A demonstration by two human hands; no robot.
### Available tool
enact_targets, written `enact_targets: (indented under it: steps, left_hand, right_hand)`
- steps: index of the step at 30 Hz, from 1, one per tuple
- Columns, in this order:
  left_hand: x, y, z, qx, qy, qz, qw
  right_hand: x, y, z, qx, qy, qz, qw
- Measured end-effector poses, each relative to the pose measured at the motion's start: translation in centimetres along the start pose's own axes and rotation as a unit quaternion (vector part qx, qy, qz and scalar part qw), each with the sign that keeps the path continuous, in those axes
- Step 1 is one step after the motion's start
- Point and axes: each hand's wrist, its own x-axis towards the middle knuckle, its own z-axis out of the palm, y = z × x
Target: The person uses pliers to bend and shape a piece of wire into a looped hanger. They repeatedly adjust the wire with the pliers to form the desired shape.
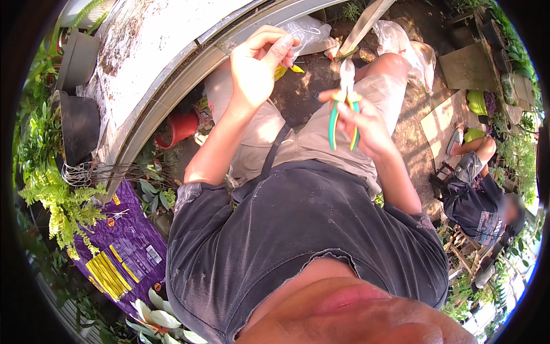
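A short piece of thin wire (307,31), bent into a hook at its free end, is pinched between the thumb and fingers of my left hand (262,60). My right hand (363,122) holds pliers (347,79) with green and yellow handles, their metal jaws pointing away from me. The handles are somewhat spread; whether the jaws are parted is hard to tell. Wire and pliers are apart. Beyond the pliers' tip stands a wooden post (363,28). A tangled coil of wire (77,174) lies at the left, by the table's corner.
A pale-topped table (142,47) with a metal edge curves along my left. Near it are black plant pots (79,127), a red bucket (182,127) and a purple printed sack (124,245). Clear plastic bags (397,36) lie ahead. Another person (472,198) sits at the right among plants.
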Motion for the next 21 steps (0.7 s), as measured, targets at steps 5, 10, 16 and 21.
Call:
enact_targets:
  steps: [5,10,16,21]
  left_hand:
    - [0.1,-0.3,-0.1,-0.034,-0.020,0.002,0.999]
    - [0.3,-0.3,0.6,-0.201,0.017,-0.101,0.974]
    - [0.1,-0.2,1.4,-0.112,-0.018,-0.027,0.993]
    - [-0.7,-0.1,1.9,0.001,-0.028,0.068,0.997]
  right_hand:
    - [-4.0,5.4,1.2,0.129,-0.109,0.160,0.972]
    - [-3.8,5.6,2.3,0.259,-0.157,0.141,0.943]
    - [-1.5,-0.1,1.9,-0.039,-0.075,0.005,0.996]
    - [0.2,-2.3,1.7,-0.151,-0.062,-0.049,0.985]
